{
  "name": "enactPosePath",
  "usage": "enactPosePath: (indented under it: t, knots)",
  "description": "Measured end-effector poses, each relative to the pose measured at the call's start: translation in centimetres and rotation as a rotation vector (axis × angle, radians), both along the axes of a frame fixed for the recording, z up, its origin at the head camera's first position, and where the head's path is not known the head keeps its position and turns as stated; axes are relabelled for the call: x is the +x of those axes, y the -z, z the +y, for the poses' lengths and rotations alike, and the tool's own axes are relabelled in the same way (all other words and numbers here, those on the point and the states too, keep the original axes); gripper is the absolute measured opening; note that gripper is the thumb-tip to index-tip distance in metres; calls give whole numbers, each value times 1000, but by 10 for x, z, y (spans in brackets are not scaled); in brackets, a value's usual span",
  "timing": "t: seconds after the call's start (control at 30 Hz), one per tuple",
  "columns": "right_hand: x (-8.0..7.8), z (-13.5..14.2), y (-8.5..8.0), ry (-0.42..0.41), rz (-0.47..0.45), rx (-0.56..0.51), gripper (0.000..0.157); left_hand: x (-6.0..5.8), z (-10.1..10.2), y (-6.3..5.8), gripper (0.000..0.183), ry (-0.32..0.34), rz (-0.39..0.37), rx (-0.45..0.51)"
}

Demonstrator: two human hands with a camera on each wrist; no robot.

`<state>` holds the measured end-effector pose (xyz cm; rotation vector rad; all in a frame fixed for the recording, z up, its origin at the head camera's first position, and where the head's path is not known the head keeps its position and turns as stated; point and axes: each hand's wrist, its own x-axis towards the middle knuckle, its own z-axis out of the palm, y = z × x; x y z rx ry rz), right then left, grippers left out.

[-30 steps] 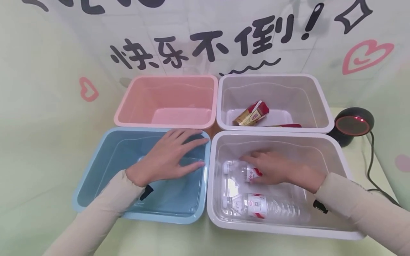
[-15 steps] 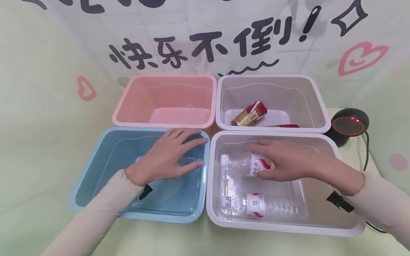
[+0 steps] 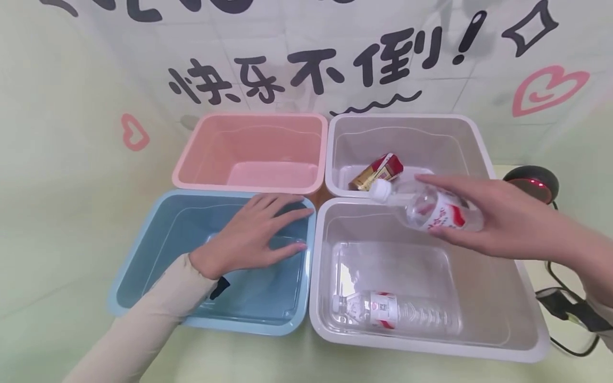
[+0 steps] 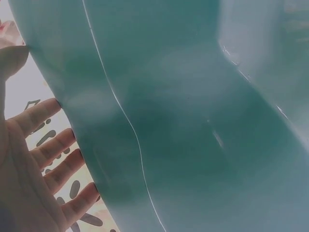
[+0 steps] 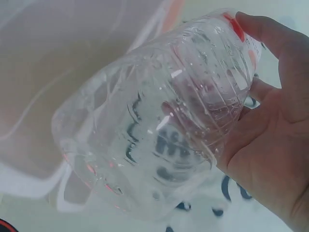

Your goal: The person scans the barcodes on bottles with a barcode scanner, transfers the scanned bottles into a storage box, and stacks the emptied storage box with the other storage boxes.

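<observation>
My right hand [image 3: 498,218] grips a clear plastic bottle [image 3: 426,207] with a white cap and a red-and-white label, held above the near right grey bin [image 3: 503,298]. In the right wrist view the ribbed bottle [image 5: 149,121] fills the middle, thumb and fingers curled round its label end. A second bottle [image 3: 402,313] of the same kind lies on its side on that bin's floor. My left hand [image 3: 254,231] rests with spread fingers at the right rim of the blue bin [image 3: 191,319]; the left wrist view shows its fingertips [image 4: 72,159] along the rim.
Behind stand a pink bin [image 3: 206,165] and another grey bin [image 3: 460,154] holding a crumpled gold-and-red carton [image 3: 378,173]. A black round device [image 3: 533,181] with red lights and a cable stands to the right. A printed wall sheet [image 3: 268,48] hangs behind.
My right hand has lifted the bottle from the near grey bin's floor, raising it up and to the right. The left hand stays at the blue rim.
</observation>
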<state>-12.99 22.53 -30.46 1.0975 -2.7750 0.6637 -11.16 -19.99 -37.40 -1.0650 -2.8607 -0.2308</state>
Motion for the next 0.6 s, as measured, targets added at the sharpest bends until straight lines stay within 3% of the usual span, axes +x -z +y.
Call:
enactPosePath:
  t: [0.13,0.33,0.43,0.6]
  knots:
    - [-1,16,-2,45,41,-63,98,1,0,0,67,-5,-4,-3]
    - [-6,39,8,145,-18,-221,102,2,-1,0,66,-1,5,0]
    - [-7,52,15,209,-50,-317,100,1,-1,0,66,8,15,10]
    - [-6,70,23,250,-45,-476,94,-1,1,0,66,13,16,16]
